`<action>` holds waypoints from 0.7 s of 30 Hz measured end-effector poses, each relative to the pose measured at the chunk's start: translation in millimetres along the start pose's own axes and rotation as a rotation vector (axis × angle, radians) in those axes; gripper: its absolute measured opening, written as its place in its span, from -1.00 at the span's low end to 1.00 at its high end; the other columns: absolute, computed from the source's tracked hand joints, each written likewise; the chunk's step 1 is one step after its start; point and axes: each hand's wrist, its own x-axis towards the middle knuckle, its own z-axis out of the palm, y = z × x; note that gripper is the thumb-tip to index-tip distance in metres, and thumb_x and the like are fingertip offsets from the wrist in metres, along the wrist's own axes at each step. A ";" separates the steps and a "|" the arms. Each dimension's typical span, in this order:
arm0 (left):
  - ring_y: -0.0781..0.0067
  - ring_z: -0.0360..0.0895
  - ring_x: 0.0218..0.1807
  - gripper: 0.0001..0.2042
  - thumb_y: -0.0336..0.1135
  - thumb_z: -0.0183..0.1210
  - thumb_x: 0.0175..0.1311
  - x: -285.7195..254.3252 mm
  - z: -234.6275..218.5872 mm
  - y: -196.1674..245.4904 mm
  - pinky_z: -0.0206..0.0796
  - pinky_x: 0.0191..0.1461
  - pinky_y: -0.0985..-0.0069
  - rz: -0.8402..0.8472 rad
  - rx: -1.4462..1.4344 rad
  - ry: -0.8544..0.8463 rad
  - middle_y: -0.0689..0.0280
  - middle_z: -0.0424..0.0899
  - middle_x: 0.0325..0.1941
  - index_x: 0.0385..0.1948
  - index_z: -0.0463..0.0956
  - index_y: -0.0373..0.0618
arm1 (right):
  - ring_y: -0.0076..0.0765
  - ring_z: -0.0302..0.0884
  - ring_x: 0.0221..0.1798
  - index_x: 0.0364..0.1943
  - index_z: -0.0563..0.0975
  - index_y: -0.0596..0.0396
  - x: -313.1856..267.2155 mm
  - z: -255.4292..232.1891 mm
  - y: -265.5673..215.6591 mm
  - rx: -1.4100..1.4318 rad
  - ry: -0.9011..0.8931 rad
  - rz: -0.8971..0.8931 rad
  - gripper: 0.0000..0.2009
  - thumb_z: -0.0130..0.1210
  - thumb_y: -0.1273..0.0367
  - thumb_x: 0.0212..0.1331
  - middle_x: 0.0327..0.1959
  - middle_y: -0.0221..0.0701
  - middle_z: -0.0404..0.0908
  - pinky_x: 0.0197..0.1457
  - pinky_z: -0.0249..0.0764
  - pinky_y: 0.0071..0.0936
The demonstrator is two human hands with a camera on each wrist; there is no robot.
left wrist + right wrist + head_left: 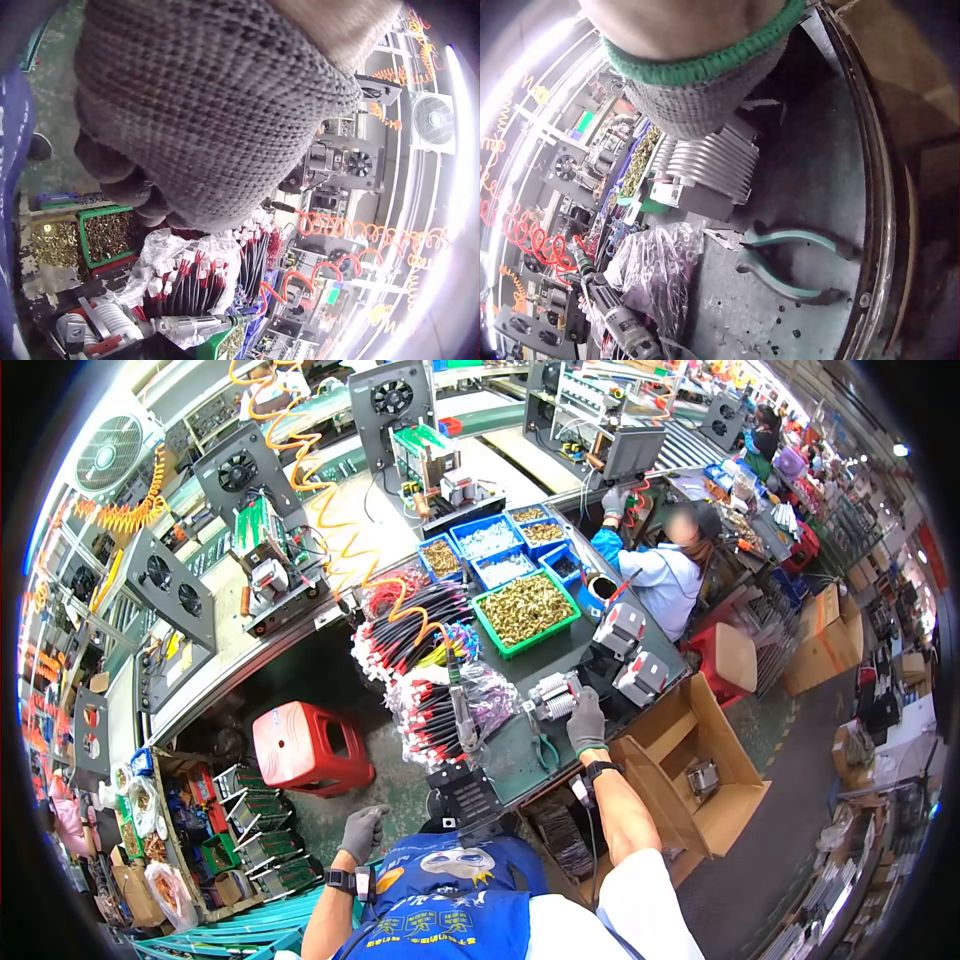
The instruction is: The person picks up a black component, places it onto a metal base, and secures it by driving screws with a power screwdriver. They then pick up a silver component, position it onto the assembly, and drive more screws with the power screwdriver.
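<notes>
A silver ribbed metal part [553,697] is near the workbench's front edge, and my gloved right hand [586,724] grips its right end. In the right wrist view, the hand [694,105] overlaps the top of the ribbed part [709,165]; its fingertips are hidden. Teal-handled pliers [791,259] lie beside the part. My gloved left hand [362,832] hangs off the bench, left of my blue apron [450,890], fingers loosely curled and empty. In the left wrist view, the back of that hand [202,112] fills the upper middle.
A power driver [462,710] lies by bundled cables [430,720]. Behind are a green bin of brass pieces [525,612] and blue bins [487,538]. Transformers [640,678] stand right, above an open carton [690,760]. A red stool [300,745] stands left; another person [655,575] sits at the far side.
</notes>
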 end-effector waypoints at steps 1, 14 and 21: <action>0.67 0.14 -0.63 -0.69 -0.24 -0.05 0.47 -0.1 -0.3 0.9 -0.01 -0.57 0.65 -0.003 0.000 0.002 0.54 0.22 -0.59 0.07 0.48 -0.22 | 0.30 0.48 0.05 0.08 0.37 0.20 0.1 -2.0 -1.9 -0.003 -0.005 0.002 -0.64 0.04 0.53 0.17 0.11 0.03 0.44 0.10 0.47 -0.06; 0.70 0.15 -0.66 -0.71 -0.24 -0.02 0.44 -1.1 -6.8 -4.4 -0.04 -0.61 0.64 0.008 -0.028 0.015 0.56 0.25 -0.61 0.00 0.55 -0.18 | 0.32 0.45 0.06 0.06 0.40 0.15 9.4 1.3 3.2 -0.014 -0.083 0.087 -0.67 -0.01 0.49 0.17 0.04 0.05 0.46 0.09 0.43 -0.01; 0.68 0.18 -0.60 -0.71 -0.25 0.06 0.33 -8.3 -1.1 -1.4 0.00 -0.58 0.61 0.032 0.077 0.120 0.54 0.34 -0.59 -0.03 0.63 -0.12 | 0.19 0.44 0.10 0.04 0.45 0.18 11.4 -43.2 -56.4 0.294 -0.130 0.182 -0.65 -0.08 0.48 0.14 -0.07 0.00 0.52 0.22 0.36 -0.19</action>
